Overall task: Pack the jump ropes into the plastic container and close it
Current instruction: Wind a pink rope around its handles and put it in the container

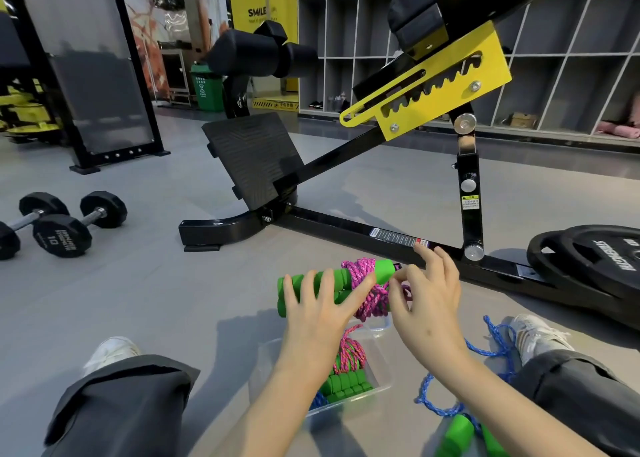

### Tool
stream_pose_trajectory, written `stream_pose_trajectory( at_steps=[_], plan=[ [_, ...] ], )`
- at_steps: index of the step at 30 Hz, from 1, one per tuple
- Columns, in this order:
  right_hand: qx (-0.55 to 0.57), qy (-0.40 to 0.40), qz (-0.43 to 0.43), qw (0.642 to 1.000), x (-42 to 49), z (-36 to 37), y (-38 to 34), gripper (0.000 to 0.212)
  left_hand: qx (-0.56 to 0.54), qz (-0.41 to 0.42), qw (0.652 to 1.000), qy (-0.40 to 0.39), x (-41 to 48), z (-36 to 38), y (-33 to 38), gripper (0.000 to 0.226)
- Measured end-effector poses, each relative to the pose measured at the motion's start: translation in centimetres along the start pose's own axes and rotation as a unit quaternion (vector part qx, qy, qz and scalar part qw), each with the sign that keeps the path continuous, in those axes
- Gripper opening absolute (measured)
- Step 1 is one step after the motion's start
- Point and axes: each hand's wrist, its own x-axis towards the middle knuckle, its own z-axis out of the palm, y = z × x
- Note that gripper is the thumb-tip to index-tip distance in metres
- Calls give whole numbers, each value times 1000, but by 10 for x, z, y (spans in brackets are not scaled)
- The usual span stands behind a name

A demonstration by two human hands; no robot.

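Note:
I hold a jump rope with green foam handles point(341, 278) and pink cord wound around them, above the floor. My left hand point(320, 309) grips the handles from below. My right hand point(427, 292) pinches the pink cord at the bundle's right end. Under my hands a clear plastic container point(379, 370) sits open on the floor between my legs, with another pink-corded rope with green handles point(346, 370) inside. A blue-corded jump rope point(460, 418) with green handles lies loose on the floor to the right of the container. No lid is visible.
A black and yellow exercise bench point(346, 179) stands right behind the ropes. Two black dumbbells point(62, 228) lie at the left, black weight plates point(588, 259) at the right. My legs and white shoes flank the container. Grey shelves line the back wall.

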Motion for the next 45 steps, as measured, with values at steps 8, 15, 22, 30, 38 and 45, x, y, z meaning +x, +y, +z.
stream_pose_trajectory(
  at_steps=[8, 15, 22, 30, 38, 45],
  plan=[
    [-67, 64, -317, 944, -11, 3, 29, 43, -10, 4, 999, -31, -5, 6, 7, 111],
    [-117, -86, -419, 896, -39, 28, 70, 47, 1, 5, 992, -124, -30, 12, -1, 108],
    [-84, -150, -393, 903, -50, 63, 90, 52, -5, 3, 973, -232, -49, 42, -6, 133],
    [-89, -207, -314, 922, -85, 97, 126, 46, -67, 13, 948, -312, -76, 92, 11, 101],
    [-87, -214, -286, 930, -87, 104, 146, 51, -83, 32, 940, -331, -84, 122, 22, 103],
    [-104, -232, -270, 929, -95, 113, 156, 53, -65, 44, 925, -371, -87, 131, 20, 86]
  ],
)
